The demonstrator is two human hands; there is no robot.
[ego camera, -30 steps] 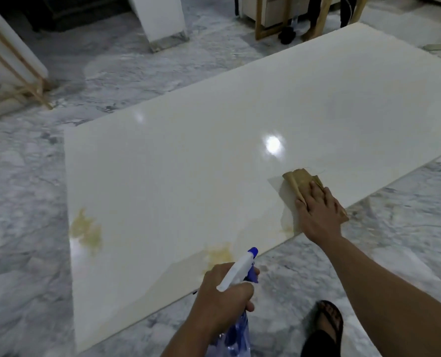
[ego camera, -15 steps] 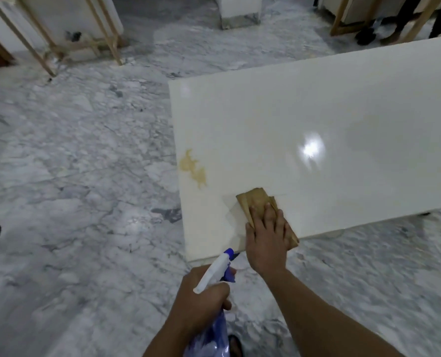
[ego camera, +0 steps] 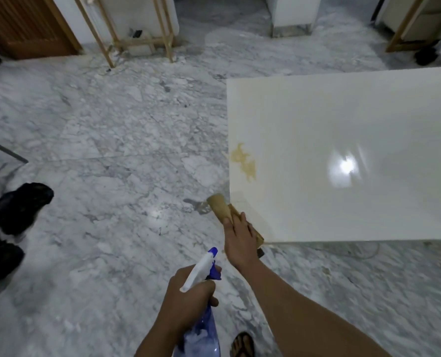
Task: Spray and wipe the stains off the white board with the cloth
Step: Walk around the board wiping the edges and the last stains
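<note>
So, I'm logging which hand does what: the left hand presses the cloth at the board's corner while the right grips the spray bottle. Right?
Not quite: the hands are swapped. In the head view the right hand presses the tan cloth at the white board's near corner, while the left hand grips the spray bottle.

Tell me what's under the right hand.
The tan cloth lies under the right hand at the white board corner. Whatever stain sits beneath the cloth is covered.

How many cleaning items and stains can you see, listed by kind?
Spray bottle: 1
Cloth: 1
White board: 1
Yellow stain on the board: 1
Total: 4
</note>
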